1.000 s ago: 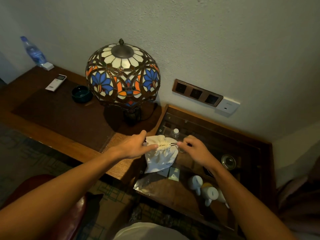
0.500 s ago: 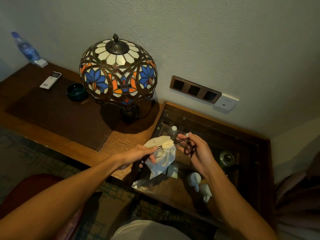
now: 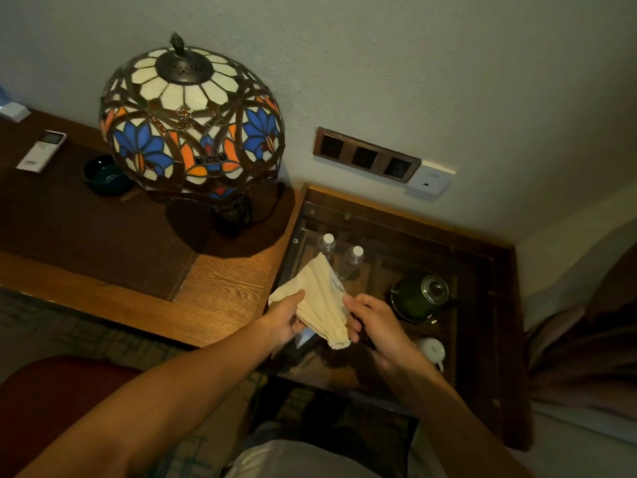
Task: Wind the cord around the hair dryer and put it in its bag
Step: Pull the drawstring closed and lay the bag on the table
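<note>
A cream cloth drawstring bag (image 3: 320, 298) is lifted above the glass-topped cabinet (image 3: 396, 229), its gathered mouth pointing down toward me. My left hand (image 3: 284, 320) grips the bag's left side. My right hand (image 3: 370, 322) holds the bag's right edge near the mouth, with a dark drawstring under its fingers. The hair dryer itself is hidden; I cannot tell whether it is inside the bag.
A stained-glass lamp (image 3: 191, 124) stands on the wooden desk (image 3: 224, 294) at left, with a dark bowl (image 3: 105, 179) and a white remote (image 3: 41, 151) beyond. Under the glass sit two water bottles (image 3: 353, 258), a kettle (image 3: 424, 296) and white cups (image 3: 431, 350). Wall sockets (image 3: 365, 158) are behind.
The bag was lifted off the cabinet and turned over, its gathered mouth now facing me. Both hands drew closer to my body and the camera moved nearer.
</note>
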